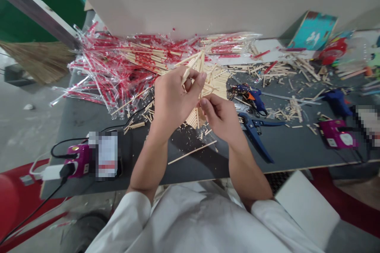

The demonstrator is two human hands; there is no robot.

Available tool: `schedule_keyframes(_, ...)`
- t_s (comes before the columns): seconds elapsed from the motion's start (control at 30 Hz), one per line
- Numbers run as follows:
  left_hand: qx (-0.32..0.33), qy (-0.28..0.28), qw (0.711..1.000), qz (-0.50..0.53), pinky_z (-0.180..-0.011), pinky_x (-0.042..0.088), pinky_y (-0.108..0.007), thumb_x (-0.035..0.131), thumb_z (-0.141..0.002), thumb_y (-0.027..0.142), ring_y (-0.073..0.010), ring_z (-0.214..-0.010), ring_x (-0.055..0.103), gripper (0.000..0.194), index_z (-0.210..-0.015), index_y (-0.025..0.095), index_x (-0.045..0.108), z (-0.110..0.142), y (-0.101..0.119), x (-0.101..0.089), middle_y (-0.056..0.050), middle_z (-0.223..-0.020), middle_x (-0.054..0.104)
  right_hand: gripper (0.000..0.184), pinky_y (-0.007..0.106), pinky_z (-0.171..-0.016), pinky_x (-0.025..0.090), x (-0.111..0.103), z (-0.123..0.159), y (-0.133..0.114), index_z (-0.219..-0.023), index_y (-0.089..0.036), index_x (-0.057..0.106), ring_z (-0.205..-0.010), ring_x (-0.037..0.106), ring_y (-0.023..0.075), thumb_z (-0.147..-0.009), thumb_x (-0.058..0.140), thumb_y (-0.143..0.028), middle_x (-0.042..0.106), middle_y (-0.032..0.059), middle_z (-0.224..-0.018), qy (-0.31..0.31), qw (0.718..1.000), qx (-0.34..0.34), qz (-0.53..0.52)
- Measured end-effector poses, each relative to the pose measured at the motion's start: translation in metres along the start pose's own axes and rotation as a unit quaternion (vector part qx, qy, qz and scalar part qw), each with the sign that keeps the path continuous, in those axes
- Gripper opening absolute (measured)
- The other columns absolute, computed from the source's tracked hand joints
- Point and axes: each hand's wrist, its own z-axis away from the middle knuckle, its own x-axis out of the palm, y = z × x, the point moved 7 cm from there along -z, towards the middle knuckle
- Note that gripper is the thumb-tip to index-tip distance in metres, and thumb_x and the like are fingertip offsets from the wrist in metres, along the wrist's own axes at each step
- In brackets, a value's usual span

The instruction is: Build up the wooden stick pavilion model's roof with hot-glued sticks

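My left hand (173, 101) is closed around a small frame of pale wooden chopsticks (200, 60), whose sticks meet in a point above the fingers. Thumb and fingers of my right hand (221, 115) are pinched together close to the frame's lower side; what lies between them is too small to make out. Beneath and behind both hands is a flat layer of chopsticks (221, 83) set side by side, partly hidden by the hands. One loose chopstick (192, 152) lies on the dark table (190, 170) nearer to me.
Plastic-wrapped red chopstick packets (103, 67) pile up at the back left. On the right lie a blue glue gun (257, 101), blue-handled cutters (257, 136), another glue gun (337, 101) and cut stick pieces (267, 69). A phone (107, 154) and pink power adapter (80, 160) sit left.
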Motion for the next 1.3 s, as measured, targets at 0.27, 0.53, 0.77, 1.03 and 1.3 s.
schedule_keyframes(0.27,0.002,0.008,1.000,-0.011,-0.054,0.035,-0.030,0.070,-0.095,0.033,-0.0101,-0.054,0.043,0.026,-0.072,0.022,0.064,-0.002,0.005,-0.001,0.003,-0.058,0.050,0.037,0.028,-0.062,0.037,0.001,-0.001,0.001,-0.091,-0.020,0.070,-0.063,0.055,0.0124,-0.108,0.053,-0.049,0.059,-0.0018,-0.066,-0.005,1.000,0.002,0.002)
schedule_keyframes(0.53,0.018,0.017,0.999,-0.025,-0.055,0.034,-0.031,0.069,-0.098,0.038,-0.0118,-0.055,0.043,0.031,-0.071,0.023,0.062,0.000,0.008,-0.005,0.002,-0.057,0.049,0.039,0.029,-0.059,0.035,0.001,-0.001,0.001,-0.090,-0.021,0.070,-0.057,0.049,0.0119,-0.108,0.053,-0.051,0.055,-0.0033,-0.062,-0.010,1.000,0.006,0.000)
schedule_keyframes(0.77,0.012,0.010,1.000,-0.013,-0.056,0.034,-0.032,0.071,-0.097,0.037,-0.0120,-0.055,0.042,0.031,-0.071,0.023,0.061,-0.002,0.007,-0.004,0.003,-0.057,0.048,0.039,0.029,-0.058,0.035,0.000,-0.001,0.000,-0.091,-0.021,0.070,-0.056,0.049,0.0114,-0.108,0.052,-0.051,0.055,-0.0032,-0.062,-0.018,1.000,0.011,0.004)
schedule_keyframes(1.03,0.018,0.012,1.000,-0.021,-0.058,0.033,-0.032,0.071,-0.097,0.038,-0.0114,-0.055,0.041,0.033,-0.070,0.022,0.059,-0.002,0.007,-0.003,0.003,-0.057,0.048,0.040,0.028,-0.058,0.034,-0.001,0.005,0.005,-0.085,-0.021,0.064,-0.060,0.048,0.0115,-0.106,0.056,-0.054,0.056,-0.0024,-0.066,-0.023,0.999,0.021,0.013)
schedule_keyframes(1.3,0.013,0.008,0.999,-0.033,-0.058,0.032,-0.033,0.072,-0.096,0.037,-0.0114,-0.054,0.040,0.033,-0.070,0.023,0.059,-0.003,0.008,-0.004,0.004,-0.057,0.048,0.036,0.028,-0.056,0.033,0.002,0.009,0.009,-0.088,-0.021,0.065,-0.058,0.047,0.0109,-0.103,0.062,-0.053,0.057,-0.0028,-0.065,-0.008,0.999,0.033,-0.007)
